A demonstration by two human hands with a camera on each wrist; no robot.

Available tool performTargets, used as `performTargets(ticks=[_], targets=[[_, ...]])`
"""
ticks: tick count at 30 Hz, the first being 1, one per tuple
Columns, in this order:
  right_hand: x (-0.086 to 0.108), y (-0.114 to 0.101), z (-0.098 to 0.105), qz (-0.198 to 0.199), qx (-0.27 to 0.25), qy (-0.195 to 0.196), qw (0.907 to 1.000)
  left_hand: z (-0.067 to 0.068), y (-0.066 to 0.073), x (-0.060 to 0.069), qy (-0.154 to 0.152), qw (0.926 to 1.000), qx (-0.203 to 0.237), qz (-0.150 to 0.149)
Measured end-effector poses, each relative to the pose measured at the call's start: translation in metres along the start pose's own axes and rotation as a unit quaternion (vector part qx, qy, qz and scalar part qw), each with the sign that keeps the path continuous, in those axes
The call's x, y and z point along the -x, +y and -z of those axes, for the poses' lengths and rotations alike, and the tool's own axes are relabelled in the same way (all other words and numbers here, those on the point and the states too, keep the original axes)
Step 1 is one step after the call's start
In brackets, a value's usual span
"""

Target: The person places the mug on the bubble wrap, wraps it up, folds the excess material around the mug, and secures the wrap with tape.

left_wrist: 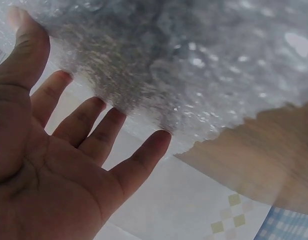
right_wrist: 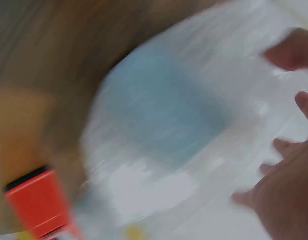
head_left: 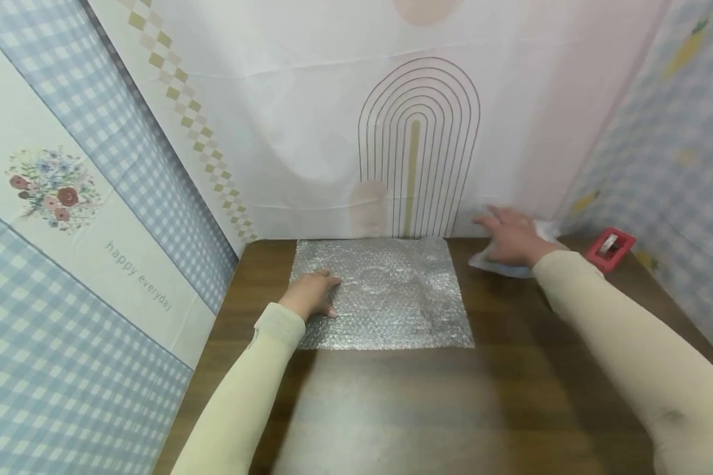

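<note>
A sheet of bubble wrap (head_left: 386, 297) lies flat on the brown table against the back wall. On its left part rests my left hand (head_left: 313, 294), fingers spread; the left wrist view shows the fingertips of this hand (left_wrist: 89, 130) at the wrap's (left_wrist: 219, 75) edge. My right hand (head_left: 513, 236), fingers apart, is over a clear plastic bag (head_left: 499, 265) at the back right. In the right wrist view a blurred light-blue item (right_wrist: 164, 107) shows in the bag, with the right hand (right_wrist: 289, 175) beside it, not closed on anything.
A red tape dispenser (head_left: 611, 249) stands at the table's back right, right of the bag. A white patterned cloth (head_left: 309, 132) hangs behind the table (head_left: 392, 409), with blue checked cloth (head_left: 65, 330) on the left and another patterned cloth on the right.
</note>
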State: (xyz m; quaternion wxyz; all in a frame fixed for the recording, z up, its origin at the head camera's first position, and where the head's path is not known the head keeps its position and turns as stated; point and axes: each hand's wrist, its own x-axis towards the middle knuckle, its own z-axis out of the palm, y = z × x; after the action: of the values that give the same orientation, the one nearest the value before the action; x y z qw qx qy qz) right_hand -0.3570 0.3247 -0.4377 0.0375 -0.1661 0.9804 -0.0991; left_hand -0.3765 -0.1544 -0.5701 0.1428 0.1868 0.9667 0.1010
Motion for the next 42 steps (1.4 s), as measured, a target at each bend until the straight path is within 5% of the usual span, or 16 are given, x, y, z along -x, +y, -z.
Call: performTargets(ticks=[4, 9, 13, 19, 35, 42], targets=[[-0.003, -0.066, -0.012, 0.102, 0.006, -0.014, 0.9947, 0.01, 0.005, 0.003, 0.0, 0.9999, -0.003, 0.015], [0.005, -0.118, -0.05, 0.119, -0.01, -0.112, 0.9865, 0.002, -0.005, -0.011, -0.004, 0.9998, -0.001, 0.021], [-0.003, -0.101, -0.099, 0.112, -0.028, -0.144, 0.9828, -0.003, -0.007, -0.017, -0.01, 0.9999, -0.004, 0.013], [-0.015, -0.058, -0.156, 0.093, -0.025, -0.134, 0.9862, -0.006, 0.0, -0.014, -0.012, 0.9996, -0.02, 0.015], [-0.013, -0.043, -0.158, 0.08, -0.018, -0.143, 0.9864, -0.007, 0.009, -0.023, -0.025, 0.9995, -0.019, 0.01], [-0.007, -0.036, -0.152, 0.075, -0.037, -0.134, 0.9875, 0.0, 0.025, -0.013, -0.021, 0.9997, -0.009, -0.003]])
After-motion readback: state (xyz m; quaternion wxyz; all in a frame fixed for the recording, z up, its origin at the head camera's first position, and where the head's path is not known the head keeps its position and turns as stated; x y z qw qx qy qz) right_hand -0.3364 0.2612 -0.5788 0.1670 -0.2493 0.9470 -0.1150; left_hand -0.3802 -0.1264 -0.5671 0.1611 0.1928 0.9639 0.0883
